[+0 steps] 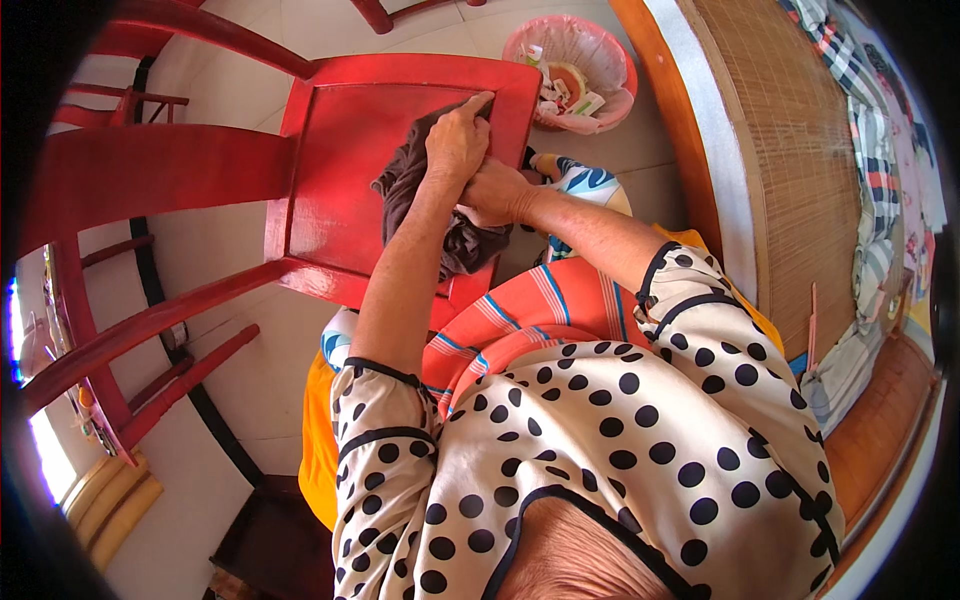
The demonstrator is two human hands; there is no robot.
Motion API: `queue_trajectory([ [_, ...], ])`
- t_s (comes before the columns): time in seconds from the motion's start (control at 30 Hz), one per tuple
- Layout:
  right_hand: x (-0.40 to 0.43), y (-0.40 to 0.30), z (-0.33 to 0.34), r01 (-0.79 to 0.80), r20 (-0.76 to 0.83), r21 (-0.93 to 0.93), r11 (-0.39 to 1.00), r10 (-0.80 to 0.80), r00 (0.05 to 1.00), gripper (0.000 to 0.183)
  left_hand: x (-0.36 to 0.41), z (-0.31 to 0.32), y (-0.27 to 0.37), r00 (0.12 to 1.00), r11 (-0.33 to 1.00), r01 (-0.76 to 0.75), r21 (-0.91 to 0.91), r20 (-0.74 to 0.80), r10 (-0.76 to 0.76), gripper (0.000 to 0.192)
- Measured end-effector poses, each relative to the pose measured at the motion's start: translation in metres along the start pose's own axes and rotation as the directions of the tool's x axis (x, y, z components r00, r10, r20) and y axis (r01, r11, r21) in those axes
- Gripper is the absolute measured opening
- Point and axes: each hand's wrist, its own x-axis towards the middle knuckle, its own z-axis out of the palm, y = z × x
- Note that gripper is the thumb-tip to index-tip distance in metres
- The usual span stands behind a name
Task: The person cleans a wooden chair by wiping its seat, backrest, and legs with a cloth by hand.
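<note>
A red wooden chair (pixel 345 142) stands before me, and a bundled dark brown cloth (pixel 405 172) lies on its seat and hangs at the near right edge. My left hand (pixel 459 142) rests on the upper part of the cloth, its index finger stretched towards the seat's far right corner and the other fingers bent; its hold on the cloth cannot be made out. Just beside and nearer to me, my right hand (pixel 495 191) has its fingers curled on the cloth. The left wrist and the folds partly hide the right fingers.
A pink waste basket (pixel 632 75) with a liner and packaging stands on the tiled floor beyond the chair's right corner. To the right is a wooden bed edge (pixel 664 97) with a woven mat (pixel 780 150) and checked bedding (pixel 874 157). More red furniture (pixel 375 15) stands farther off.
</note>
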Motion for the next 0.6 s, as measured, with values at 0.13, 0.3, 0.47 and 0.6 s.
queue_trajectory([
  [0.13,-0.001,0.000,0.002,-0.002,-0.037,-0.031,1.000,0.001,0.999,0.019,0.001,0.001,0.001,0.999,1.000,0.012,0.013,-0.034,-0.012,0.036],
  [0.3,0.000,0.000,0.003,-0.017,-0.020,-0.030,0.999,0.016,1.000,0.018,0.000,-0.002,0.005,0.990,0.995,0.100,-0.010,-0.098,-0.100,0.021],
  [0.47,0.003,0.004,0.001,0.071,-0.082,-0.026,0.997,-0.073,0.994,0.021,-0.004,-0.001,-0.003,0.893,0.995,-0.067,-0.080,-0.449,0.024,0.012],
  [0.6,0.003,0.002,-0.003,0.033,-0.020,0.011,0.999,-0.033,0.999,0.025,-0.002,0.000,-0.004,0.884,0.978,-0.086,-0.191,-0.467,-0.013,0.014],
])
